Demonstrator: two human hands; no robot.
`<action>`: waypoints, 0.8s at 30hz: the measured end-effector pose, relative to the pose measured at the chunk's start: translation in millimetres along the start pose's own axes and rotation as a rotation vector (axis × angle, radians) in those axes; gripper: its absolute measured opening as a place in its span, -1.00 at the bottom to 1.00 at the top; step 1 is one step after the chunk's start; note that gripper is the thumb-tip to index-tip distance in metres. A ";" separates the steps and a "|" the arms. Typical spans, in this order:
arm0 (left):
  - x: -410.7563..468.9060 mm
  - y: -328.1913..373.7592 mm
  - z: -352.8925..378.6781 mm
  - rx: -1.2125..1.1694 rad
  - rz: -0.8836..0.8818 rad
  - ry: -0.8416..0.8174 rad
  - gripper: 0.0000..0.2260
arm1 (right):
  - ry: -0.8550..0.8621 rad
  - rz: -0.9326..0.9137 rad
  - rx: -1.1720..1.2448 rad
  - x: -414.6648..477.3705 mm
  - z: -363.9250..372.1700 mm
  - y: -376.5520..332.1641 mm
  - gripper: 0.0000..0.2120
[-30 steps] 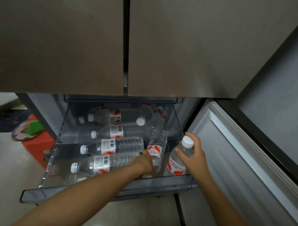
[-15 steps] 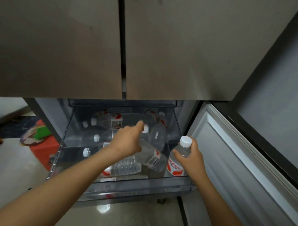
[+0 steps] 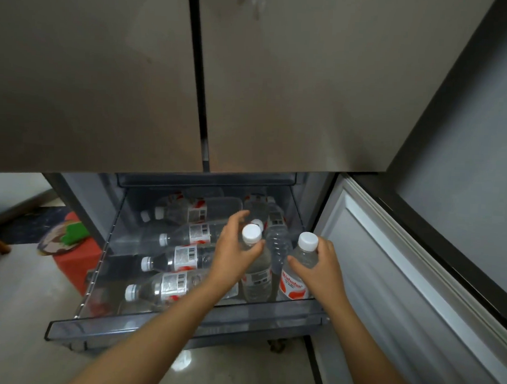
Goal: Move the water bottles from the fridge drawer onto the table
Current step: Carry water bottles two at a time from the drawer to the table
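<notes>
The fridge drawer (image 3: 182, 331) is standing open beneath two closed upper doors (image 3: 106, 83), with an open lower door (image 3: 388, 270) hanging to its right. Inside, three water bottles (image 3: 182, 258) are lying on their sides, one behind another, across the left and middle, caps pointing left. More bottles (image 3: 187, 210) are lying behind them at the back. At the front right, two are standing upright side by side. The left hand (image 3: 235, 255) is holding the left upright bottle (image 3: 256, 276) at the neck, and the right hand (image 3: 321, 267) is holding the right upright bottle (image 3: 293, 286). A box (image 3: 75, 259) is sitting on the floor (image 3: 14, 312) left of the drawer.
</notes>
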State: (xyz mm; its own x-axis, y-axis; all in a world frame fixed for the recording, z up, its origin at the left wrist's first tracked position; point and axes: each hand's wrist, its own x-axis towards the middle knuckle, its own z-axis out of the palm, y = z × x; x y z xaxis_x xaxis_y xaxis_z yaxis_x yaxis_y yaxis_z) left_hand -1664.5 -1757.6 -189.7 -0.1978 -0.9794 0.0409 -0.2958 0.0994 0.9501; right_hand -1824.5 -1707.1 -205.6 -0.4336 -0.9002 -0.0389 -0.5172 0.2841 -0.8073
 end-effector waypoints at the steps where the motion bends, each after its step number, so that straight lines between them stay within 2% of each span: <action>1: -2.9 -3.3 6.0 -0.005 -0.055 0.013 -0.41 | 0.003 -0.017 -0.032 -0.5 0.3 -0.5 -0.45; 3: -6.8 -7.5 15.8 0.097 -0.132 0.016 -0.32 | -0.004 -0.038 -0.083 -1.2 1.5 0.4 -0.44; 5: -13.6 -7.8 20.7 0.209 -0.139 -0.005 -0.32 | -0.013 -0.033 -0.100 -2.1 2.2 1.0 -0.40; 8: -20.3 -10.8 24.9 0.237 -0.056 -0.099 -0.38 | -0.046 -0.039 -0.124 -2.0 0.3 6.1 -0.30; 10: -17.7 -18.0 25.1 0.279 -0.039 -0.175 -0.32 | -0.095 -0.029 -0.166 -3.4 -2.8 10.6 -0.22; 13: -6.9 -23.9 21.8 0.277 -0.095 -0.264 -0.24 | -0.151 0.016 -0.144 -3.3 -7.0 13.1 -0.21; 16: -1.3 -23.0 18.0 0.219 -0.129 -0.312 -0.30 | -0.175 0.028 -0.123 -1.1 -5.9 12.6 -0.19; 21: -2.2 -25.1 13.9 0.211 -0.094 -0.273 -0.35 | -0.151 0.018 -0.124 -3.0 -5.6 12.1 -0.19; 24: -3.2 -25.3 9.2 0.104 -0.122 -0.206 -0.35 | -0.148 0.004 -0.117 -6.3 -6.5 13.5 -0.18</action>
State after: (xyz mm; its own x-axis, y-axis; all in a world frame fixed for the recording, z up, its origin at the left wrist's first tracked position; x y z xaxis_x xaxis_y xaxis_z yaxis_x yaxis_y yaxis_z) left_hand -1664.9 -1755.4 -216.7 -0.3378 -0.9299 -0.1456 -0.4214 0.0111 0.9068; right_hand -1833.6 -1695.5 -212.3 -0.3266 -0.9355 -0.1351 -0.6019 0.3160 -0.7334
